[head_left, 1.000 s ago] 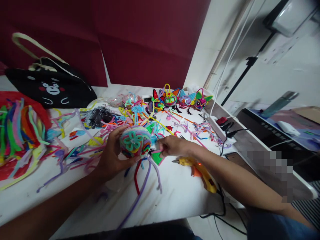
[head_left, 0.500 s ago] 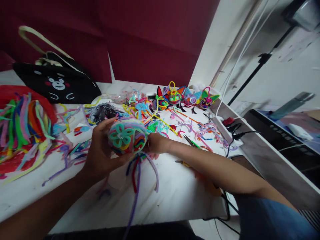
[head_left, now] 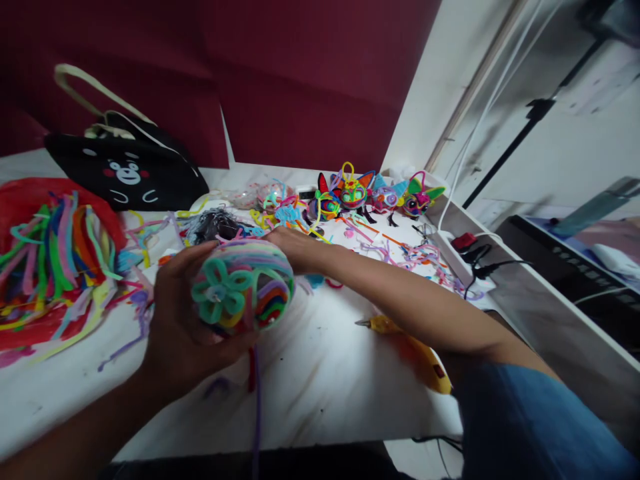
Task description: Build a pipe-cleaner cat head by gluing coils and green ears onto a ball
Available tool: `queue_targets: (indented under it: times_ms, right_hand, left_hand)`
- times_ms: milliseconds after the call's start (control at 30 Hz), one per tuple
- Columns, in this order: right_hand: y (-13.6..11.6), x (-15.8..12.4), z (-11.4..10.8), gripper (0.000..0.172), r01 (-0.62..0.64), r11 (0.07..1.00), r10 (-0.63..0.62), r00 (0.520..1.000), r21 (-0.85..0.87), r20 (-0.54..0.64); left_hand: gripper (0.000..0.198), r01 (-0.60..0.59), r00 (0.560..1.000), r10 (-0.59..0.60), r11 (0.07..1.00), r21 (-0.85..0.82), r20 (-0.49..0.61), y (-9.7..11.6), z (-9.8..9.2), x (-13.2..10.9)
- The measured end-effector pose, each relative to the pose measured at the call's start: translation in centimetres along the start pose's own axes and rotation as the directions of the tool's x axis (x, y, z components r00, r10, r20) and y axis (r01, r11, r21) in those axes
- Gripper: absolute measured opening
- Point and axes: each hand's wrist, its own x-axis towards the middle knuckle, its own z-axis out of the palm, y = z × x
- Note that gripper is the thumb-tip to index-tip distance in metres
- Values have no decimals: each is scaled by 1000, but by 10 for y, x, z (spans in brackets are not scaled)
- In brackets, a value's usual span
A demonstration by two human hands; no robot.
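Note:
My left hand (head_left: 187, 323) is wrapped round a rounded pipe-cleaner craft (head_left: 273, 267), thumb below and fingers at its far side. A looped mint-green flower (head_left: 223, 290) sits on its front, beside rainbow-coloured curves. Purple and red pipe-cleaner strands (head_left: 257, 407) hang beneath it. Just behind the craft's upper right edge is my right hand (head_left: 290, 248); its fingers are hidden, so I cannot see whether they hold anything. Below my right forearm lies a yellow glue gun (head_left: 431, 363) with a metal tip.
On the left, many coloured pipe cleaners (head_left: 65, 247) lie on a red plastic bag (head_left: 107, 200). A black tote bag (head_left: 133, 177) stands behind. Several finished pipe-cleaner animal heads (head_left: 354, 193) line the back. Right of them are a power strip (head_left: 456, 257) and cables.
The craft has moved left and closer, its flower side turned more toward me. My right hand has shifted from its right side to behind its upper edge. The view has also shifted slightly.

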Motion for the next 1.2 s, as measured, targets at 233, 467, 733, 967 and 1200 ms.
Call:
queue_targets:
  times_ms: [233, 467, 733, 967, 1200]
  right_hand:
    - [37, -27, -8, 10, -208, 810, 341, 927, 548, -153]
    - [39, -34, -25, 12, -93, 719, 309, 931, 688, -197]
    - [33, -51, -44, 16, -73, 837, 302, 888, 542, -348]
    - [34, -76, -49, 12, -160, 846, 342, 895, 509, -286]
    - [41, -86, -41, 12, -133, 778, 386, 872, 613, -300]
  left_hand:
    - [82, 25, 992, -14, 996, -89, 123, -2, 48, -14]
    - [94, 151, 955, -67, 947, -283, 288, -14, 74, -32]
    - [90, 299, 894, -126, 882, -363, 430, -24, 82, -45]
    - [80, 221, 897, -113, 951, -214, 427, -15, 80, -40]
    - [81, 254, 882, -129, 940, -226, 453, -14, 82, -40]
